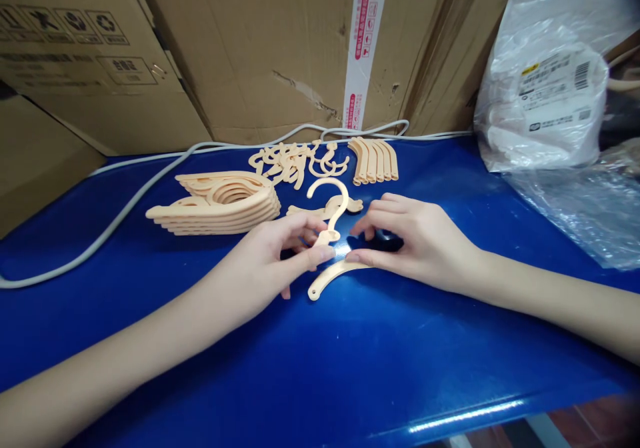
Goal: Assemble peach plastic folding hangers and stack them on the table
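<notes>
I'm pinching the hook (334, 207) at its base with my left hand (270, 258), and my right hand (423, 243) is gripping the arm (327, 278), both low over the table (350, 368), near the stack (220, 207).

- hook (334, 208) and curved arm (331, 277): smooth peach plastic, soft satin sheen
- stacked hanger parts (220, 208): the same peach plastic, smooth and matt
- counter (350, 368): blue, smooth, glossy, looks like plastic
- boxes (260, 48): brown cardboard, matt, scuffed and torn in spots
- tape (364, 41): printed strip, slightly shiny
- bag (545, 101): thin clear plastic film, crinkled and shiny
- cable (125, 209): smooth pale plastic sheath
</notes>
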Demonstrator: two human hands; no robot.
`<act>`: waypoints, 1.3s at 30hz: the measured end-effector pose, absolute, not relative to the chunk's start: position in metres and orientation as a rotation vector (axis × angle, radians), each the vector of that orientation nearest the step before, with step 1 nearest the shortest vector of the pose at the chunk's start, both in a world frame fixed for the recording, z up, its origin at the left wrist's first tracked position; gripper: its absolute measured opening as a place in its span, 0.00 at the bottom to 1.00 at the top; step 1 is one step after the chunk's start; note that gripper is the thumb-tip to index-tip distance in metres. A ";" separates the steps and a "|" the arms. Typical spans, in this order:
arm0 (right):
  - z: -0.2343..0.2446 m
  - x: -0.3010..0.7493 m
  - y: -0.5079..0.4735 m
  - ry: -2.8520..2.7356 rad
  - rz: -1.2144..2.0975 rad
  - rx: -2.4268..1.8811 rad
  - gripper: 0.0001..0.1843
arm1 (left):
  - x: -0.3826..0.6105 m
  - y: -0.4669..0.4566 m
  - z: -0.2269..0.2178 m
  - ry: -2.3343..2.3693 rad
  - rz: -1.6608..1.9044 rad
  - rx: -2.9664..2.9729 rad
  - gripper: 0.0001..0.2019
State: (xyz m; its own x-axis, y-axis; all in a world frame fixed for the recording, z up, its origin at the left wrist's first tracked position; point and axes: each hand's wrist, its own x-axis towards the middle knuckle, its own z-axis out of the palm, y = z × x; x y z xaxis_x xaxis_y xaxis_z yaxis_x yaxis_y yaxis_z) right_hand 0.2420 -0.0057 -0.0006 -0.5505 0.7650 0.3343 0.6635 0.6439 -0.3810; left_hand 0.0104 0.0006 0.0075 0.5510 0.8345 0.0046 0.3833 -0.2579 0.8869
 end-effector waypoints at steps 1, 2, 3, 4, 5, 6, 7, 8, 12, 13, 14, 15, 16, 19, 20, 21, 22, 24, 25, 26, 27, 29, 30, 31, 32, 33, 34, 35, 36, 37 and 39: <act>0.000 0.242 -0.007 -2.453 0.182 -1.069 0.17 | 0.011 0.002 0.009 0.997 0.585 1.786 0.10; 0.000 0.241 -0.008 -2.497 0.111 -1.006 0.19 | 0.011 0.003 0.010 1.000 0.569 1.747 0.10; 0.000 0.240 -0.009 -2.533 0.058 -0.940 0.21 | 0.011 0.004 0.010 1.000 0.561 1.732 0.09; 0.000 0.239 -0.010 -2.568 0.009 -0.880 0.22 | 0.011 0.004 0.011 0.997 0.564 1.725 0.09; 0.000 0.238 -0.011 -2.606 -0.037 -0.828 0.21 | 0.011 0.004 0.011 0.992 0.578 1.711 0.08; 0.000 0.237 -0.012 -2.641 -0.081 -0.789 0.20 | 0.011 0.004 0.011 0.984 0.598 1.682 0.07; 0.000 0.236 -0.013 -2.668 -0.123 -0.768 0.19 | 0.010 0.003 0.010 0.983 0.613 1.637 0.06; -0.001 0.235 -0.013 -2.685 -0.154 -0.758 0.19 | 0.010 0.003 0.009 0.988 0.624 1.580 0.06; -0.004 0.234 -0.012 -2.688 -0.158 -0.786 0.19 | 0.010 0.003 0.007 1.025 0.632 1.434 0.05; -0.004 0.234 -0.012 -2.691 -0.147 -0.790 0.19 | 0.010 0.003 0.006 1.027 0.630 1.420 0.05; -0.005 0.234 -0.011 -2.695 -0.139 -0.787 0.18 | 0.010 0.004 0.007 1.024 0.628 1.411 0.06; -0.006 0.234 -0.010 -2.698 -0.135 -0.779 0.17 | 0.010 0.004 0.007 1.024 0.624 1.404 0.07; -0.007 0.235 -0.009 -2.701 -0.130 -0.768 0.15 | 0.010 0.004 0.007 1.027 0.618 1.401 0.07; -0.009 0.236 -0.008 -2.698 -0.107 -0.730 0.12 | 0.010 0.004 0.009 1.059 0.603 1.427 0.09; -0.009 0.236 -0.008 -2.695 -0.102 -0.723 0.12 | 0.010 0.004 0.009 1.073 0.598 1.443 0.09; -0.009 0.236 -0.008 -2.692 -0.094 -0.724 0.12 | 0.010 0.004 0.009 1.086 0.592 1.460 0.10; -0.009 0.237 -0.008 -2.689 -0.082 -0.734 0.12 | 0.009 0.004 0.009 1.096 0.583 1.480 0.11; -0.008 0.238 -0.008 -2.686 -0.042 -0.770 0.13 | 0.008 0.004 0.009 1.110 0.562 1.538 0.11; -0.008 0.238 -0.009 -2.682 -0.013 -0.795 0.13 | 0.008 0.005 0.009 1.114 0.550 1.577 0.11; -0.008 0.239 -0.009 -2.670 0.015 -0.819 0.13 | 0.008 0.005 0.009 1.118 0.540 1.613 0.11; -0.008 0.240 -0.010 -2.652 0.042 -0.844 0.13 | 0.007 0.005 0.009 1.118 0.537 1.636 0.11; -0.008 0.241 -0.010 -2.602 0.098 -0.878 0.13 | 0.008 0.005 0.010 1.103 0.553 1.630 0.12; -0.008 0.242 -0.010 -2.581 0.124 -0.881 0.14 | 0.008 0.005 0.011 1.088 0.566 1.604 0.12; -0.009 0.242 -0.010 -2.569 0.136 -0.877 0.17 | 0.008 0.004 0.012 1.075 0.573 1.567 0.12; -0.009 0.243 -0.010 -2.566 0.134 -0.866 0.19 | 0.009 0.004 0.012 1.066 0.572 1.522 0.11; -0.009 0.243 -0.010 -2.569 0.118 -0.849 0.21 | 0.009 0.004 0.013 1.065 0.564 1.470 0.11; -0.010 0.243 -0.010 -2.576 0.090 -0.827 0.21 | 0.010 0.004 0.014 1.068 0.554 1.414 0.10; -0.010 0.244 -0.010 -2.581 0.052 -0.808 0.21 | 0.010 0.003 0.014 1.072 0.543 1.356 0.10; -0.010 0.244 -0.010 -2.588 0.010 -0.789 0.20 | 0.010 0.003 0.015 1.075 0.535 1.300 0.10; -0.010 0.244 -0.011 -2.596 -0.034 -0.771 0.20 | 0.010 0.003 0.015 1.073 0.530 1.254 0.09; -0.010 0.244 -0.011 -2.617 -0.117 -0.747 0.18 | 0.010 0.004 0.015 1.055 0.524 1.202 0.08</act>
